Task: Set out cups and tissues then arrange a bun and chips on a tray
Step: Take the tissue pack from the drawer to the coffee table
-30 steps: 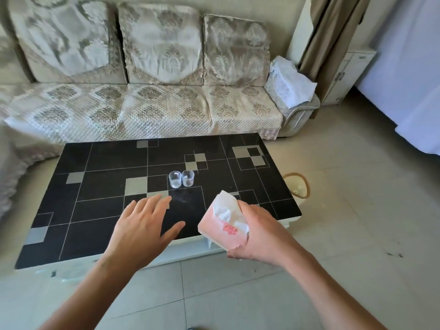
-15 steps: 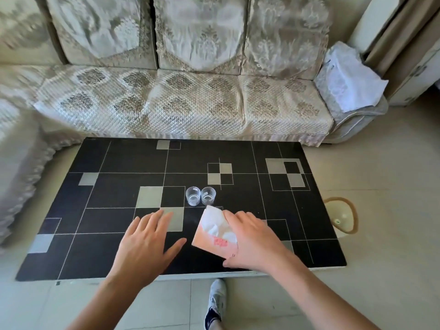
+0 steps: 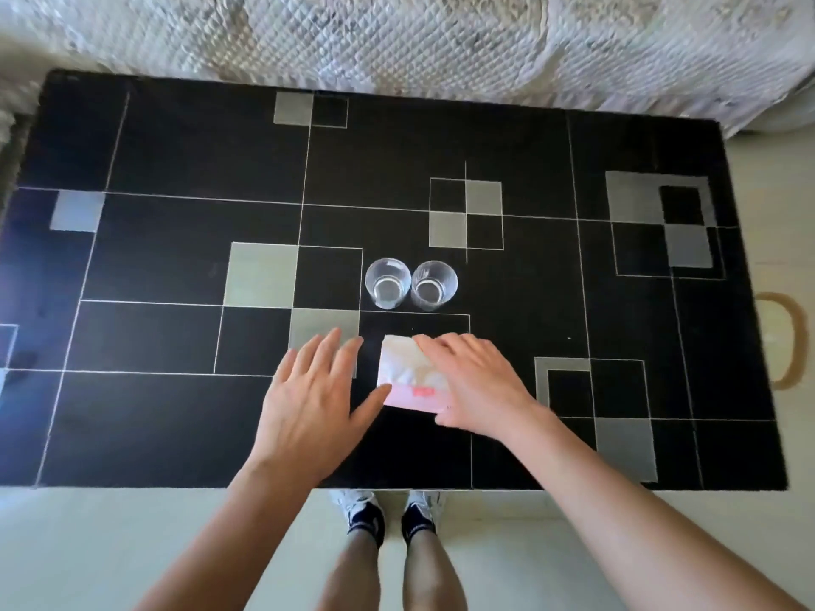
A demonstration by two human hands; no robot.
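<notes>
Near the frame centre, the right hand (image 3: pixel 476 383) grips the tissue pack (image 3: pixel 408 374) on the tabletop (image 3: pixel 176 147); left hand (image 3: pixel 315 396) open. Pushed forward, it may knock the two cups (image 3: pixel 411 284).

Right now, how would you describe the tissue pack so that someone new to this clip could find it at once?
Start at the black coffee table with grey squares, in front of the sofa. Near the middle stand two clear cups side by side; the tissue pack lies just nearer the person. It is the only soft, flat thing there, white with a pink edge, under the right hand, with the left hand beside it.
</notes>
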